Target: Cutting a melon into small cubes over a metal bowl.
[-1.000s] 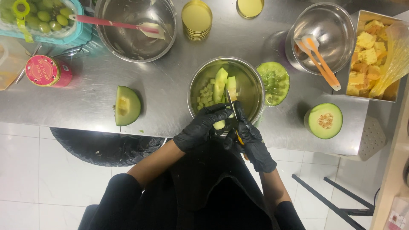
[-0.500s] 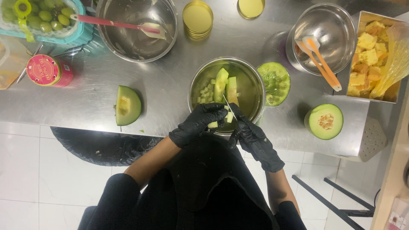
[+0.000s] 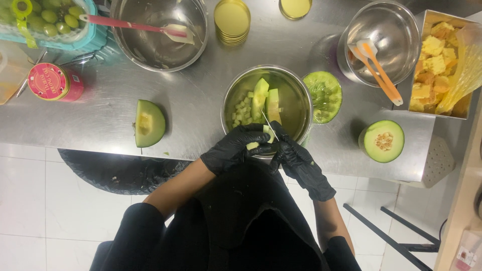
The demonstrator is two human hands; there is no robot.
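Both my hands wear black gloves and meet at the near rim of a steel bowl (image 3: 296, 108). My left hand (image 3: 235, 148) holds a small slice of green melon (image 3: 267, 136) over the bowl. My right hand (image 3: 296, 163) grips a thin knife (image 3: 269, 124) whose blade rests against that slice. Inside the bowl lie two long peeled melon wedges (image 3: 266, 100) and several small melon cubes (image 3: 242, 110).
On the steel counter: a melon quarter (image 3: 149, 123) to the left, a halved melon (image 3: 383, 141) to the right, a plastic-wrapped melon half (image 3: 324, 96), two larger steel bowls with spatulas (image 3: 155, 35), a tray of yellow cake pieces (image 3: 437, 60), green grapes (image 3: 45, 15), a red tin (image 3: 50, 81), gold lids (image 3: 232, 19). The counter's front edge runs just below my hands.
My hands have shifted slightly toward the bowl's near rim, and the knife has worked further through the melon slice. Everything else on the counter stays put.
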